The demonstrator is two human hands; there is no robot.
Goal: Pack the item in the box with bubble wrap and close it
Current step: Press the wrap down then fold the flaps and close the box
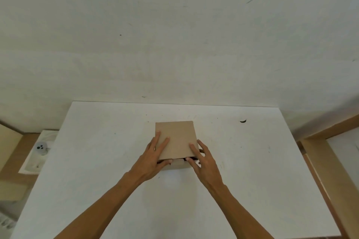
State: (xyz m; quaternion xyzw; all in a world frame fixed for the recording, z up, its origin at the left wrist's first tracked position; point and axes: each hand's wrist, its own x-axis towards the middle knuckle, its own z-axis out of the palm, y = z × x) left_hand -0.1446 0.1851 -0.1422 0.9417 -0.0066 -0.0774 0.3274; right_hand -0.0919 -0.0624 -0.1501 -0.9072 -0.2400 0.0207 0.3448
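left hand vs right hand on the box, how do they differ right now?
The left hand lies along the lid's left edge, fingers flat on top and thumb at the near gap; the right hand sits at the near right corner.
More of the left hand's fingers rest on the lid; the right hand shows fewer there, the others spread beside the box.
Shared: both have straight fingers, press the lid down, and reach from the near side over the white table.

Cardboard box [175, 138] on white table [97, 161], lid flap down, gap open at near edge. Left hand [153, 161] and right hand [204, 161] on lid, fingers straight on top, thumbs at the front gap
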